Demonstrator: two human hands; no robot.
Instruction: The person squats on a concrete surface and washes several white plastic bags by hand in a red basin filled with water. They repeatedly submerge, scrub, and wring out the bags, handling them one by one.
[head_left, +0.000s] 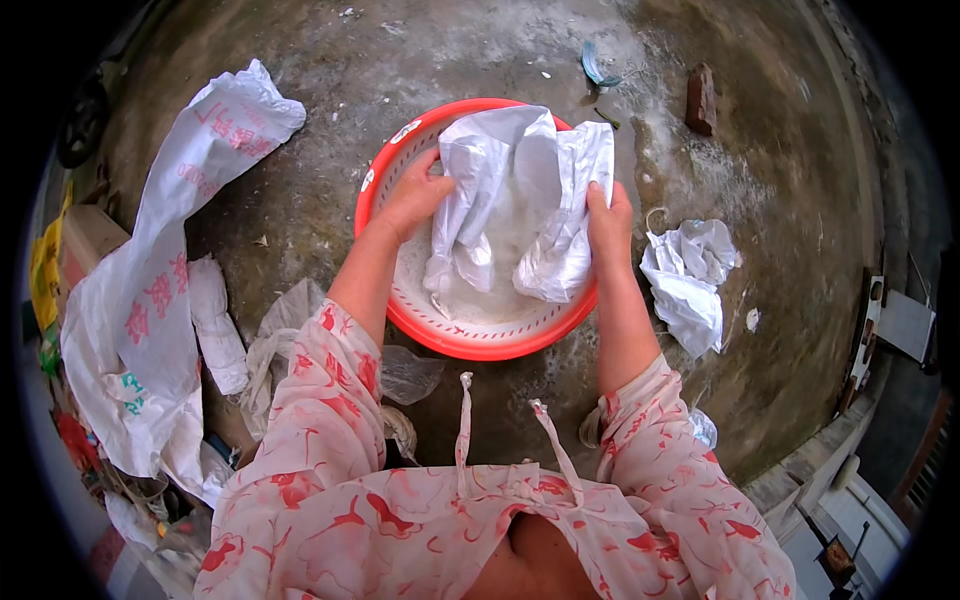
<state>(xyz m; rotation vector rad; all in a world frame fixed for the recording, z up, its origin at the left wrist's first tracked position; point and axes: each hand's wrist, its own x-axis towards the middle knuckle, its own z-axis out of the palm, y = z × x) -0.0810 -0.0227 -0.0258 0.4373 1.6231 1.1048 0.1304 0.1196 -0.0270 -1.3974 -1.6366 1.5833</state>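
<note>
A white woven plastic sack (480, 180) hangs in folds between my two hands, wet and shiny, its lower parts dipping into cloudy water. Below it stands a red-rimmed enamel-look basin (487, 346) with a pale, dash-patterned inner wall. My left hand (420, 191) grips the sack's left side with thumb and fingers, above the basin's left part. On the right, my right hand (611, 217) pinches the sack's other edge near the basin's right rim. The fingers behind the sack are partly hidden.
A crumpled white sack (690, 281) lies right of the basin. Large printed sacks (165, 247) and a rolled white bundle (217, 322) lie left. A brick (700, 100) and a blue scrap (596, 66) rest on the wet concrete floor (780, 247). Clear plastic film (411, 373) lies near the basin's front.
</note>
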